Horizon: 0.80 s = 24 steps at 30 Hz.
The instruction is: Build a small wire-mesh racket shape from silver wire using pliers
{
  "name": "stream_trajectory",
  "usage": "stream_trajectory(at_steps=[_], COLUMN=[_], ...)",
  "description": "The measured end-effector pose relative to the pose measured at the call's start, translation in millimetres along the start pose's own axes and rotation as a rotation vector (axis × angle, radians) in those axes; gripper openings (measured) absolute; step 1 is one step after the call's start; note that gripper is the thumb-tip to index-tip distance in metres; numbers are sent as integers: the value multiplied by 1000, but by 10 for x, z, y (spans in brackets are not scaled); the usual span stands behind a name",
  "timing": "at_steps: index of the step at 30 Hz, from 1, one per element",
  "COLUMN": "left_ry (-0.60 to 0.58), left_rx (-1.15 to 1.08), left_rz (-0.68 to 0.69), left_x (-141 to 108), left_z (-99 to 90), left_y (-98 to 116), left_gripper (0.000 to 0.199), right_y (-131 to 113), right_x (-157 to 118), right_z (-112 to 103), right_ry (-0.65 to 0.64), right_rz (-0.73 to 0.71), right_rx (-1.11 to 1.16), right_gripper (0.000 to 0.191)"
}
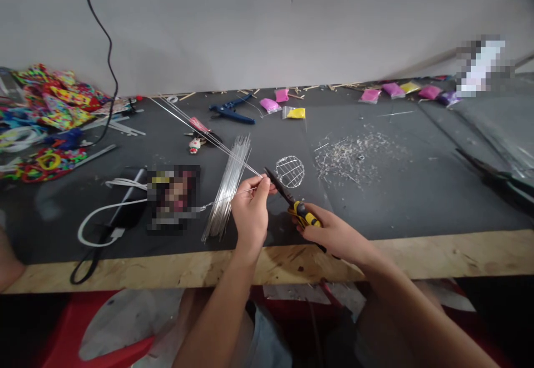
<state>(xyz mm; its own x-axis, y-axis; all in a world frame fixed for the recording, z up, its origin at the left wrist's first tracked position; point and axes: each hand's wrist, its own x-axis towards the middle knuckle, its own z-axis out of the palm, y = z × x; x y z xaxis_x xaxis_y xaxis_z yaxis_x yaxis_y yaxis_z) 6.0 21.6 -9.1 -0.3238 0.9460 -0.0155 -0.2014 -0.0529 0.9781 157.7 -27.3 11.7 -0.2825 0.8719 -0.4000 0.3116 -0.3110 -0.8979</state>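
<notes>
Between the thumb and fingers of my left hand (pixel 253 207) are several thin metal wires (pixel 200 129), which stretch up and to the left over the table. My right hand (pixel 334 228) is wrapped round the yellow and black handles of needle-nose pliers (pixel 306 214). The pliers' dark jaws point up-left and end close to my left fingertips; whether they grip a wire I cannot tell. Just behind the jaws lies a round wire grid (pixel 290 172). A bundle of straight wires (pixel 228 187) rests left of my left hand.
Clipped wire bits (pixel 359 157) are scattered to the right. Blue pliers (pixel 233 110) and small coloured packets (pixel 271 104) lie at the back. A white cable (pixel 85 223), colourful bags (pixel 62 101) and part of another person's arm (pixel 9 259) are at left. Dark-handled tools (pixel 496 176) lie far right.
</notes>
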Motion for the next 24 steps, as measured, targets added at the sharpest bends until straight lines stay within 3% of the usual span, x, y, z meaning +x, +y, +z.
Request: stream_trajectory(at_steps=[5, 24], left_ry=[-19, -129], left_rx=[-22, -278], left_rz=[-24, -166], left_x=[-12, -8], left_z=[10, -17], left_y=[6, 100], left_gripper=[17, 16], right_y=[13, 116], right_x=[22, 73], right_z=[-37, 27], right_ry=[-11, 55], right_rz=[-23, -95], right_rx=[-77, -42], right_gripper=[15, 21])
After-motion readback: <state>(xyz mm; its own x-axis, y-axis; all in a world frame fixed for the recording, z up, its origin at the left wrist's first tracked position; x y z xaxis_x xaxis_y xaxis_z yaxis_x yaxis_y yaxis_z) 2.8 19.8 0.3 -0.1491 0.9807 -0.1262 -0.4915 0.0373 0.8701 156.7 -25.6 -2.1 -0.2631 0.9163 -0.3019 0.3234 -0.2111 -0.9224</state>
